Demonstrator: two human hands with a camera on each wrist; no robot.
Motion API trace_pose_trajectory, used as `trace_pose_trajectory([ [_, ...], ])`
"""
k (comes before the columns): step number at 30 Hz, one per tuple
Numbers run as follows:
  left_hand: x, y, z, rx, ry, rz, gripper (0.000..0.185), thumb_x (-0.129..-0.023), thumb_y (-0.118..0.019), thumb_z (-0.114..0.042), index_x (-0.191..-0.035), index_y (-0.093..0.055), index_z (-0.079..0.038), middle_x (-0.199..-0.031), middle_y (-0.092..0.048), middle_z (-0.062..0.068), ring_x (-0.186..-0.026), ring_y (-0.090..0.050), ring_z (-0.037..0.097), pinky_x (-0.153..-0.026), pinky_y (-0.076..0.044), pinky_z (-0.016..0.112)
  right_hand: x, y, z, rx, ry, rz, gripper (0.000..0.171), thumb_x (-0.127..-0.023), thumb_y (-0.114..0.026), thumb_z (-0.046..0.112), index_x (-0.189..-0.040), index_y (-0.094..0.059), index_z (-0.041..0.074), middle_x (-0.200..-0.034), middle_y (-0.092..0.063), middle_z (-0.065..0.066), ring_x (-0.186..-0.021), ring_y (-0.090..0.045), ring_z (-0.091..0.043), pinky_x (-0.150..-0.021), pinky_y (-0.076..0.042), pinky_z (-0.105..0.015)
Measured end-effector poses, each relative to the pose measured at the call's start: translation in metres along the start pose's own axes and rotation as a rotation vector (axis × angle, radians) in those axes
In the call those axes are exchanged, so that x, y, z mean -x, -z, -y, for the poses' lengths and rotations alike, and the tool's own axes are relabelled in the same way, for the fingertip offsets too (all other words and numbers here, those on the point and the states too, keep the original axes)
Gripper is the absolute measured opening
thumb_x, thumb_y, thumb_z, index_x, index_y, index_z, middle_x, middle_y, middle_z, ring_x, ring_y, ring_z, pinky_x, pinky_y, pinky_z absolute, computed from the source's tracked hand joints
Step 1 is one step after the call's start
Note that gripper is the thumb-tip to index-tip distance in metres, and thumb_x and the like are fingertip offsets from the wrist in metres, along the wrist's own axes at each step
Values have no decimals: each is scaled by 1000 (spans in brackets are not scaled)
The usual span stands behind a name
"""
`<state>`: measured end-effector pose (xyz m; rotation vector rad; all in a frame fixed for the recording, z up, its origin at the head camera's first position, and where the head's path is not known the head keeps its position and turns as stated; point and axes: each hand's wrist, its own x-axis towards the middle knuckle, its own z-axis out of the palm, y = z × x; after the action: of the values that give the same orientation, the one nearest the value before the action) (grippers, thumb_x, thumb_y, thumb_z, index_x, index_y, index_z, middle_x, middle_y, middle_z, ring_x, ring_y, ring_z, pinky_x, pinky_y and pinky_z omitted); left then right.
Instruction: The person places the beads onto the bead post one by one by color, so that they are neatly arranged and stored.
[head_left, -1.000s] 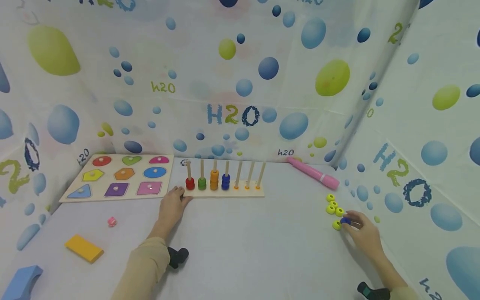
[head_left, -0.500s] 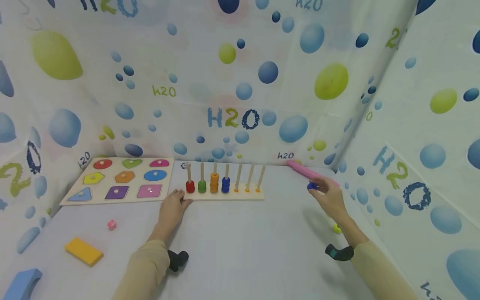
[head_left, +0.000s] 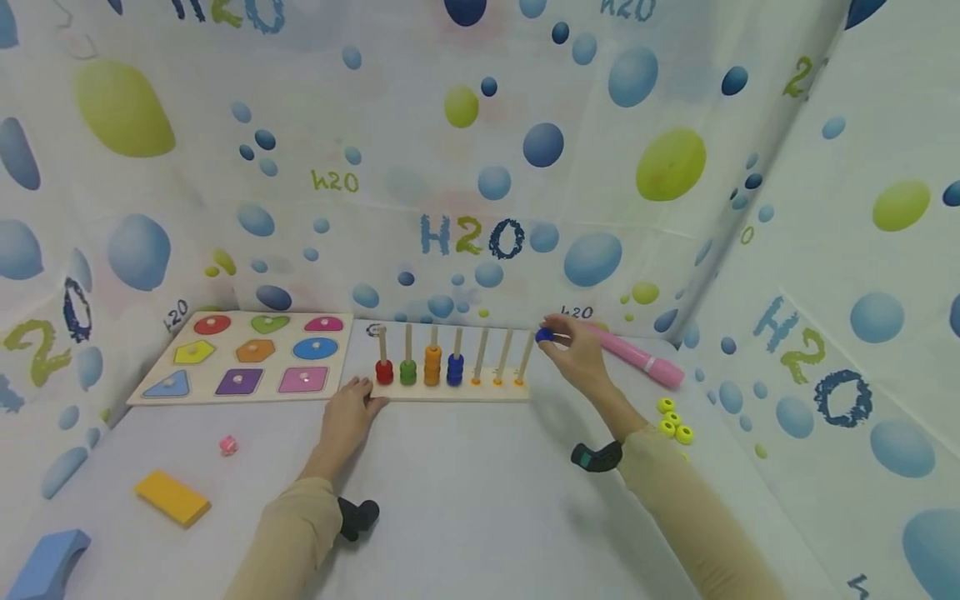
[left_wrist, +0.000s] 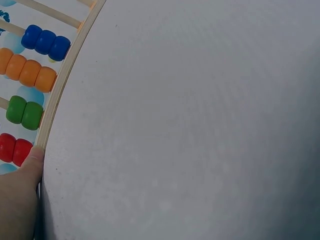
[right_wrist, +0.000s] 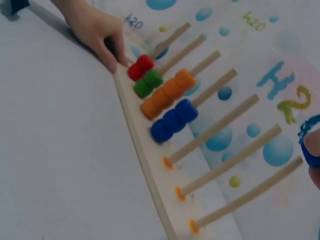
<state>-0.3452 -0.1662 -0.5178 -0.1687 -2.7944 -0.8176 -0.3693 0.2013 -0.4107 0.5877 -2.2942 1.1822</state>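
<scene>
At the far left of the counter, well away from the peg rack, lie a blue arch block and a yellow flat block, with a small pink piece a little nearer the rack. Behind them, just left of the rack, a shape puzzle board lies flat against the bubble-printed backdrop.

The left hand rests on the counter at the rack's left end, its fingers loosely extended and touching the edge of the wooden base beside the red beads; it holds nothing.

Along the rack from its left end stand red beads, green beads, orange beads and blue beads, each stack on its own peg. The three pegs toward the rack's right end are bare.

The right hand hovers just off the rack's right end, raised near the top of the last peg. Its fingers pinch a blue bead, which is in the air beside that peg's tip, on no peg.

Right of the rack, behind the right hand, a pink marker lies slantwise near the backdrop. Farther right of the rack, nearer the person, a cluster of yellow beads sits on the counter.
</scene>
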Motion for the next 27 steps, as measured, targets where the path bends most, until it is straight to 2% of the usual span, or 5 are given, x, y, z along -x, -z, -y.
trace_pose_trajectory([
  [8,0,1,-1,0,-7,-11,51,-89,-68,-23,-125,-54,10,-128,-52,28,-125,-42,44,-103,-35,55,-28,-46,28,-78,-4,48,36,-84,-67,-2,-118,-57,1,-111,-64,-12,-104,-61,-22,-89,-52,-27],
  [15,2,0,-2,16,7,-6,51,-89,-67,-24,-125,-54,10,-129,-51,28,-126,-41,43,-104,-34,54,-40,-83,42,-81,69,154,33,-84,-67,-5,-115,-56,-4,-110,-64,-14,-102,-62,-22,-87,-52,-26],
  [20,3,-2,-3,20,17,-10,51,-89,-67,-24,-125,-55,9,-129,-52,27,-127,-41,42,-104,-34,53,-44,-97,43,-31,126,224,32,-84,-66,-6,-114,-55,-5,-109,-63,-16,-101,-63,-21,-87,-51,-21],
  [27,1,-1,-4,13,15,-15,51,-88,-68,-24,-125,-56,8,-129,-52,27,-127,-41,42,-104,-34,53,-50,-102,46,31,164,217,31,-83,-67,-6,-112,-57,-5,-107,-64,-14,-100,-63,-21,-86,-50,-16],
])
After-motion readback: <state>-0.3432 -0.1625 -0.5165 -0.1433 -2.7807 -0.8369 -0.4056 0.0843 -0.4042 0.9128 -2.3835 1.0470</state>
